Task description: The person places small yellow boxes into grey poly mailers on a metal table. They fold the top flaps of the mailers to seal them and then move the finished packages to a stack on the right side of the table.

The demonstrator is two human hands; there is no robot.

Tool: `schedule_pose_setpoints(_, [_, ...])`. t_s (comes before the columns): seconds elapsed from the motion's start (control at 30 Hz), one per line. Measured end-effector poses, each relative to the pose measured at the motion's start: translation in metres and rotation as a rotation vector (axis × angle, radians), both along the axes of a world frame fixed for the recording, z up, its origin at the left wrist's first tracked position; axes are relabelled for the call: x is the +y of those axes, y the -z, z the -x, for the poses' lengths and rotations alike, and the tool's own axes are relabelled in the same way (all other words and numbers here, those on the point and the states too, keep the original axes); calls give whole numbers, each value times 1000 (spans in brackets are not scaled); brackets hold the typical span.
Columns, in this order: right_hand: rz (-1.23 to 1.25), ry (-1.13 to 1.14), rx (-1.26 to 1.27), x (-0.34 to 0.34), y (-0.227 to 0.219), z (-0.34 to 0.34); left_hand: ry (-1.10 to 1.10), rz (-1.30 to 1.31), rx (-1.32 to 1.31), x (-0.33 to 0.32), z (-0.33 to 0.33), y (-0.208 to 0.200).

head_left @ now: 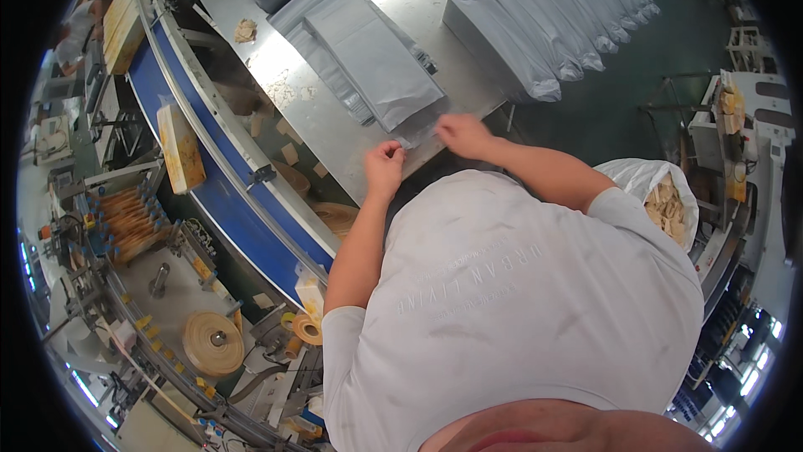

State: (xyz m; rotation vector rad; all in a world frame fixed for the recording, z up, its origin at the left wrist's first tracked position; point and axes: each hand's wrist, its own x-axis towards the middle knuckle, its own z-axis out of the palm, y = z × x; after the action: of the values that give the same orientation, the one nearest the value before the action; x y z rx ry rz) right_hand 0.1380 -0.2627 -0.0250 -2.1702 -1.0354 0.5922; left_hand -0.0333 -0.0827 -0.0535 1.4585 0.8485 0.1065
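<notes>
The top grey plastic bag (376, 63) of the flat stack lies on the steel tabletop (293, 109), its mouth at the near edge. The left hand (384, 164) and right hand (462, 135) each pinch that mouth, fingers closed on the film. Opening it seems the step in hand; parting the 2 layers calls for a fine, sliding pinch.

Seen from above, a person in a grey shirt leans over a steel surface (335, 130). The left hand (384, 159) and right hand (462, 134) pinch the near edge of the top grey plastic bag (376, 63) in a stack. More grey bags (552, 17) lie piled to the right. A blue conveyor belt (209, 176) carrying a yellow box (181, 147) runs along the left, and a white sack of scraps (661, 197) stands at the right.
</notes>
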Motion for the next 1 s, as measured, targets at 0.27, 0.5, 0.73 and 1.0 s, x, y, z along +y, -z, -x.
schedule_pose_setpoints(0.27, [33,-46,15,-90,-21,-6,-24,197,-8,-15,0,3])
schedule_pose_setpoints(0.5, [-226,-305,-104,47,-10,-8,-16,77,-40,-17,-27,-15])
schedule_pose_setpoints(0.73, [-59,277,343,-5,-7,-5,42,-77,52,-3,-3,13])
schedule_pose_setpoints(1.0, [1327,-660,-52,-246,-7,-44,216,-721,99,22,36,-36])
